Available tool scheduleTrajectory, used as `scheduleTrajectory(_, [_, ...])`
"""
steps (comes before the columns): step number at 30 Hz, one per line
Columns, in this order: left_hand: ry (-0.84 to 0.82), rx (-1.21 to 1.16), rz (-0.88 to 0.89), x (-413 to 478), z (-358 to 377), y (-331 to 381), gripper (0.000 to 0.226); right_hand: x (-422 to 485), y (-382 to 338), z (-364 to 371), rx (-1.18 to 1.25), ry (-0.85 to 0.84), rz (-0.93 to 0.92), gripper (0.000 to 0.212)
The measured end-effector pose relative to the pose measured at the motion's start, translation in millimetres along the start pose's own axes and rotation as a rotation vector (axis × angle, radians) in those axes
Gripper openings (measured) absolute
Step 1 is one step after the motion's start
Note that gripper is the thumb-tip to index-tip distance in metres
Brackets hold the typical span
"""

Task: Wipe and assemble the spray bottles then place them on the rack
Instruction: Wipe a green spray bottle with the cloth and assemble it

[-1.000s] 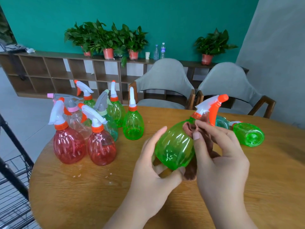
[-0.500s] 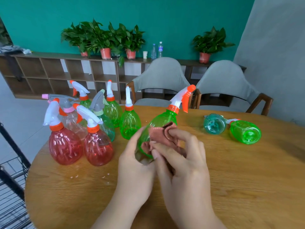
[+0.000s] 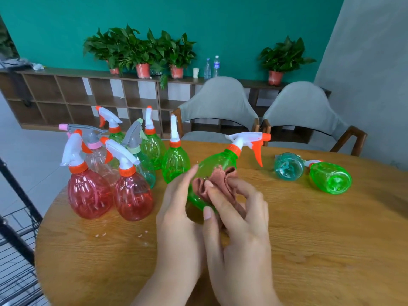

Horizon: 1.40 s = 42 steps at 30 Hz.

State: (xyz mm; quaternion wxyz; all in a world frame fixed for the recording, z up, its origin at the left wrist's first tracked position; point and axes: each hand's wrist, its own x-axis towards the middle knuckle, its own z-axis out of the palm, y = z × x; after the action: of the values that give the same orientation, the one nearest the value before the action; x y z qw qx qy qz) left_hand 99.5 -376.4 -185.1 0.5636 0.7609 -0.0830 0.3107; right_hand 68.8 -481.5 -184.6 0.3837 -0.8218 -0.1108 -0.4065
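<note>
Nearest, the left hand (image 3: 176, 208) curls round the lower body of the green bottle (image 3: 212, 166) and holds it tilted just above the table (image 3: 309, 250), its nozzle pointing away to the right. The right hand (image 3: 238, 228) pinches a reddish-brown cloth (image 3: 217, 182) against the bottle's side. The bottle looks empty and thin-walled, so I judge it light, smooth and probably slippery under the cloth. Its ribs should give some purchase, but a hard squeeze would likely dent it. The broad belly suits a cupped hold. The orange collar below the white trigger head (image 3: 247, 140) seems the stiffest place to grip for carrying. A wire rack (image 3: 15, 239) stands low at the left. Farther off, a cluster of bottles stands upright behind two red bottles (image 3: 88, 193). At the right, a teal bottle (image 3: 288, 166) and another green one (image 3: 330, 177) lie on their sides.
</note>
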Motion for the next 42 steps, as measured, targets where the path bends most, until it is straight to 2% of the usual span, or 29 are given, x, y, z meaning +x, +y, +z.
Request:
scheduleTrajectory(3, [0.017,0.081,0.112,-3,3,1,0.067,13,7,-5,-0.030,0.043,0.012,0.038])
scheduleTrajectory(5, [-0.027,0.126,0.182,-9,6,0,0.070,23,14,-11,-0.051,0.070,0.060,0.038])
scheduleTrajectory(7, [-0.081,0.135,0.202,-13,8,-3,0.078,27,15,-13,-0.078,0.067,0.109,0.040])
scheduleTrajectory(9, [-0.076,0.116,0.206,-14,10,-4,0.074,25,11,-12,-0.123,0.032,0.118,0.043])
scheduleTrajectory(11, [-0.064,0.058,0.151,-16,12,-2,0.068,20,2,-10,-0.176,-0.017,0.081,0.047])
scheduleTrajectory(13, [-0.087,-0.102,0.020,-21,14,3,0.061,16,-5,-7,-0.209,-0.060,0.027,0.053])
scheduleTrajectory(15, [-0.091,-0.203,-0.013,-24,14,9,0.056,14,-8,-7,-0.212,-0.074,-0.030,0.058])
scheduleTrajectory(18, [-0.016,-0.274,-0.120,-15,12,15,0.045,15,-4,-8,-0.172,-0.085,-0.101,0.058])
scheduleTrajectory(22, [0.013,-0.166,-0.054,-10,14,13,0.052,10,0,-5,-0.129,-0.099,-0.152,0.057])
scheduleTrajectory(24, [0.048,-0.184,-0.069,-12,13,11,0.058,10,4,-5,-0.105,-0.080,-0.168,0.054])
scheduleTrajectory(26, [0.023,0.003,0.066,-13,12,6,0.085,12,10,-8,-0.065,-0.064,-0.192,0.044])
scheduleTrajectory(28, [-0.005,0.061,0.124,-14,12,1,0.098,17,12,-13,-0.039,-0.052,-0.207,0.038])
scheduleTrajectory(31, [0.007,0.023,0.232,-13,12,0,0.087,22,12,-18,0.014,0.007,-0.192,0.032])
scheduleTrajectory(34, [-0.042,-0.018,0.233,-12,11,0,0.081,27,13,-22,0.010,0.048,-0.174,0.033])
scheduleTrajectory(42, [-0.129,0.036,0.276,-14,10,-7,0.093,33,12,-28,0.010,0.108,-0.108,0.026])
